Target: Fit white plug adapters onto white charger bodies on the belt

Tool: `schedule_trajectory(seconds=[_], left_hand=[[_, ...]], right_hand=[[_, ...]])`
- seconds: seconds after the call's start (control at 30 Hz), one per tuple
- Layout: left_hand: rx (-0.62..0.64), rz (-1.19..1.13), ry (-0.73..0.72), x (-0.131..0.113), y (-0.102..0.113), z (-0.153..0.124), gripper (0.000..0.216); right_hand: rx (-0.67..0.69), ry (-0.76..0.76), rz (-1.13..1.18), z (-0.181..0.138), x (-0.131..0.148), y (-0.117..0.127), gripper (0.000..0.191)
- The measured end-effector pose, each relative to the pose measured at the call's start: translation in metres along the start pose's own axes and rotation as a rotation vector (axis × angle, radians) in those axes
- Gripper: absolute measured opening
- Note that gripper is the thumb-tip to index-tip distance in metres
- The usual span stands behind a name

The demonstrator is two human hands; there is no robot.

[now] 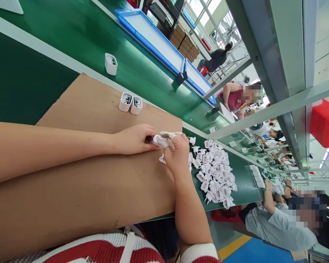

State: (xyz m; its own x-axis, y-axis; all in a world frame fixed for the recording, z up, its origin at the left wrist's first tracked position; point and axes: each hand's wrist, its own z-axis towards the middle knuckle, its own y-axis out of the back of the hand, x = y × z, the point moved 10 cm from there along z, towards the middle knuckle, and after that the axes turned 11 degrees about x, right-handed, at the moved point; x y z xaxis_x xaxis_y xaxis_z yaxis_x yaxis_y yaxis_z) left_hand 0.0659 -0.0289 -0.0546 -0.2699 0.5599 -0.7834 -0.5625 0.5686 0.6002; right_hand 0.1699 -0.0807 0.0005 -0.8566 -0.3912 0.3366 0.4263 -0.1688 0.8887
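Note:
My left hand (138, 139) is closed around the near end of a small white plastic housing (159, 141) above the cardboard. My right hand (178, 155) meets it there, thumb and fingers pinched on the other end; whitish covers are on some of its fingertips. Fingers hide much of the housing, so I cannot tell whether a second part is joined to it. Just past the right hand lies a heap of white plug-shaped pieces (215, 171), one loose piece (162, 159) lying under the hands. Two white open-topped housings (131, 103) with dark parts inside stand beyond my left hand.
A brown cardboard sheet (98, 197) covers the green bench. Another white housing (111, 64) stands on the green belt (79, 44) behind a pale rail. Blue-edged trays (153, 38) line the far side. Metal frame bars (244, 124) cross at right. Co-workers (279, 219) sit further along.

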Motion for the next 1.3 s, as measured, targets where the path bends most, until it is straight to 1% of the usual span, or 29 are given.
schedule_trajectory(seconds=[0.13, 0.2, 0.33, 0.5, 0.67, 0.8, 0.93, 1.0, 1.03, 1.1, 1.13, 1.2, 1.23, 1.3], left_hand=[[0.015, -0.007, 0.014, 0.003, -0.002, 0.001, 0.037], [0.013, -0.012, 0.024, 0.004, -0.003, 0.002, 0.037], [0.001, -0.017, 0.026, 0.004, -0.002, 0.001, 0.037], [0.032, -0.044, 0.029, 0.001, -0.002, 0.000, 0.037], [0.030, -0.043, 0.062, 0.002, -0.002, 0.002, 0.039], [0.053, -0.054, 0.088, 0.006, -0.005, 0.004, 0.040], [0.011, -0.002, 0.054, -0.002, -0.005, 0.000, 0.037], [0.018, 0.026, 0.053, -0.009, -0.005, -0.001, 0.033], [0.031, 0.041, 0.069, -0.010, -0.004, 0.002, 0.032], [0.021, 0.100, 0.114, -0.013, 0.009, 0.014, 0.030], [-0.012, 0.154, 0.138, -0.013, 0.023, 0.023, 0.030], [-0.111, 0.297, 0.208, -0.010, 0.059, 0.048, 0.036], [-0.159, 0.368, 0.274, -0.004, 0.079, 0.061, 0.039], [-0.178, 0.412, 0.451, 0.020, 0.111, 0.084, 0.047]], right_hand=[[-0.078, 0.012, 0.032, -0.004, 0.002, 0.008, 0.036], [-0.083, -0.008, 0.033, -0.005, 0.000, 0.010, 0.033], [-0.006, -0.011, -0.026, -0.001, 0.000, 0.004, 0.037], [0.052, -0.005, -0.195, 0.000, 0.001, -0.004, 0.039], [0.097, -0.033, -0.209, 0.007, 0.001, -0.001, 0.039], [0.146, -0.057, -0.228, 0.014, 0.002, -0.002, 0.037], [0.072, -0.145, -0.139, 0.006, -0.013, -0.007, 0.030], [0.022, -0.175, -0.034, 0.001, -0.028, -0.007, 0.023], [-0.005, -0.182, 0.024, -0.001, -0.038, -0.005, 0.024], [-0.076, -0.201, 0.105, -0.002, -0.060, 0.005, 0.039], [-0.115, -0.227, 0.107, -0.003, -0.072, 0.012, 0.046], [-0.166, -0.361, 0.014, -0.006, -0.101, 0.025, 0.050], [-0.151, -0.453, -0.054, -0.009, -0.116, 0.027, 0.049], [-0.052, -0.601, -0.169, -0.014, -0.139, 0.024, 0.046]])
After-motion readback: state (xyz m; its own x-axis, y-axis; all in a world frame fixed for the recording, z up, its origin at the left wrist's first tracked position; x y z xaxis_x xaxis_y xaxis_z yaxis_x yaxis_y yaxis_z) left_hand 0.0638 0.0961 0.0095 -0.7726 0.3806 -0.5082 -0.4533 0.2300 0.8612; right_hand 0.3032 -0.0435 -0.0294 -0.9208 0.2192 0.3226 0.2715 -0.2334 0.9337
